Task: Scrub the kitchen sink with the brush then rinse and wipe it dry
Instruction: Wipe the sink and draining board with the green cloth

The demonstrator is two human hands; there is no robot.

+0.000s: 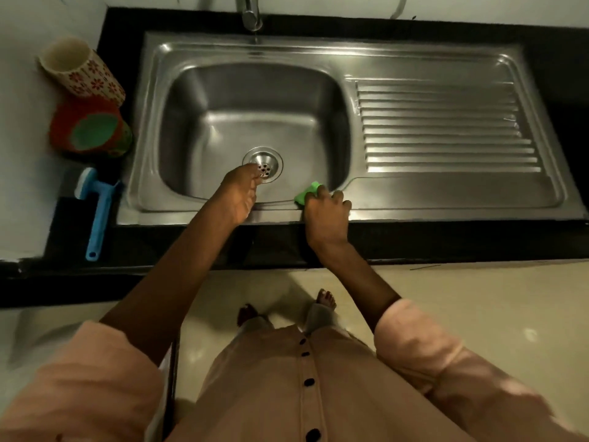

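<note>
A stainless steel sink [318, 52] with a ribbed drainboard on its right is set into a black counter. My left hand [237, 194] reaches into the basin with straight fingers, its tips at the round drain strainer [271, 159]. My right hand [325, 215] grips a green cloth [307, 193] on the sink's front rim, at the basin's near right corner. The blue scrub brush [97, 212] lies on the counter left of the sink, handle toward me. A thin stream of water falls from the tap [250, 11] at the back.
A floral cup [83, 70] lies tipped at the back left of the counter, with a red and green container [90, 127] in front of it. The black counter edge [446, 240] runs across below the sink. My feet stand on a pale tiled floor.
</note>
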